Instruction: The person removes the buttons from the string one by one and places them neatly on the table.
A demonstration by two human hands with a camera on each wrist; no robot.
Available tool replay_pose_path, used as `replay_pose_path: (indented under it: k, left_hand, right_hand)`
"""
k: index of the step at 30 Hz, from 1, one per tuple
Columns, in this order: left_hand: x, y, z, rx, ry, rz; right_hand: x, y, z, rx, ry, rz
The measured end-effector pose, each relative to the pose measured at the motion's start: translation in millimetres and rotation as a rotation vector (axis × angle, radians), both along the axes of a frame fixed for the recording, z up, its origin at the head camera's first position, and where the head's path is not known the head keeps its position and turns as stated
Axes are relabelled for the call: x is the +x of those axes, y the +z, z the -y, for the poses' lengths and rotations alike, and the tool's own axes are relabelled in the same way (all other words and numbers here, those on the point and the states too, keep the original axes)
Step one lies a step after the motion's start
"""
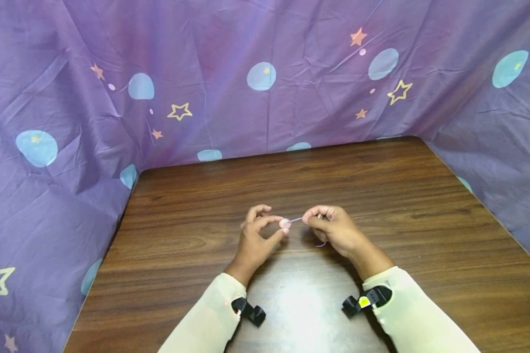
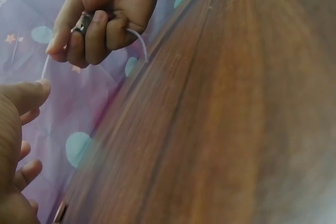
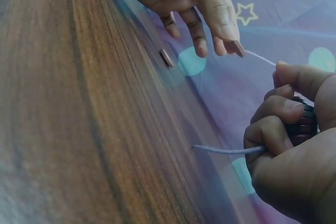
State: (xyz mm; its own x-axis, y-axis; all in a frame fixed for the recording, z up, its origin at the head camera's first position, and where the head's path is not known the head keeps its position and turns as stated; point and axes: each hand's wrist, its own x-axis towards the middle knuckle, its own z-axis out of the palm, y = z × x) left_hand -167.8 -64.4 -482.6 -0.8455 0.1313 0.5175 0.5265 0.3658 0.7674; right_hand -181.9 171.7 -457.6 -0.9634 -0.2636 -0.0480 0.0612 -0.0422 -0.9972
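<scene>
My left hand (image 1: 256,238) pinches a small, round, pale pink button (image 1: 284,223) at its rim between thumb and index finger, the other fingers spread. Edge-on, the button (image 3: 238,49) shows as a thin disc in the right wrist view. A thin lilac string (image 1: 295,220) runs taut from the button to my right hand (image 1: 335,228), whose thumb and index fingertip pinch it. That hand's other fingers curl around a dark, ridged stack of disc-like pieces (image 3: 303,124), partly hidden in the palm. The string's loose end (image 3: 215,149) sticks out below the curled fingers.
Both hands are held over a brown wood-grain table (image 1: 194,196). Behind it and at the sides hangs a purple cloth (image 1: 221,44) with stars and blue dots. Black wrist cameras (image 1: 249,311) sit on the pale sleeves (image 1: 207,314).
</scene>
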Motion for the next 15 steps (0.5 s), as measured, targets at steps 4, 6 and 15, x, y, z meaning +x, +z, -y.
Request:
replay_pose_path:
  k: [4, 6, 15]
  left_hand:
    - [-3.4, -1.0, 2.7, -0.004, 0.025, -0.020]
    - [-4.7, -1.3, 4.5, -0.013, 0.050, -0.015]
    - [-11.6, -3.3, 10.8, 0.035, 0.059, 0.157]
  right_hand:
    - [-0.3, 0.6, 0, -0.008, -0.020, 0.010]
    - [-0.5, 0.8, 0, -0.009, -0.028, 0.011]
    - [0.3, 0.9, 1, 0.007, -0.020, 0.015]
